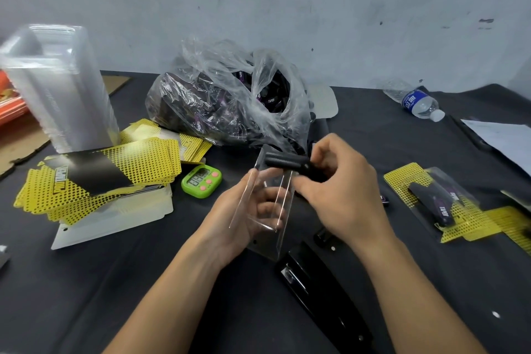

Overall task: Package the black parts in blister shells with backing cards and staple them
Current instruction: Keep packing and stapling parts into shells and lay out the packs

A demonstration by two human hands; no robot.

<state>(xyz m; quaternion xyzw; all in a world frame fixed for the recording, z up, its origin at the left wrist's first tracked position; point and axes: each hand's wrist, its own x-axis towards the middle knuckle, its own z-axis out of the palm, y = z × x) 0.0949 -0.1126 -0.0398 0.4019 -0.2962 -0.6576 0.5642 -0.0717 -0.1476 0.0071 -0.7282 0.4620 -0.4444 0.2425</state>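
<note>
The right hand (342, 190) curls its fingers to pinch a short, bar-shaped black plastic part (284, 162) at the top of a thin, clear plastic blister shell (267, 210). The left hand (244, 218) cradles the shell from behind with curled fingers, above the dark table (373, 129). The flimsy shell may flex or slip, so the part could miss its pocket. A long black stapler (316, 287) lies just below. Yellow dotted backing cards (100, 178) are stacked to the left, and a clear plastic bag (230, 103) of parts sits behind

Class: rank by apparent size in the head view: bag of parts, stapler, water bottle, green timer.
1. bag of parts
2. stapler, nearest the camera
3. water bottle, farther away
4. green timer
</note>
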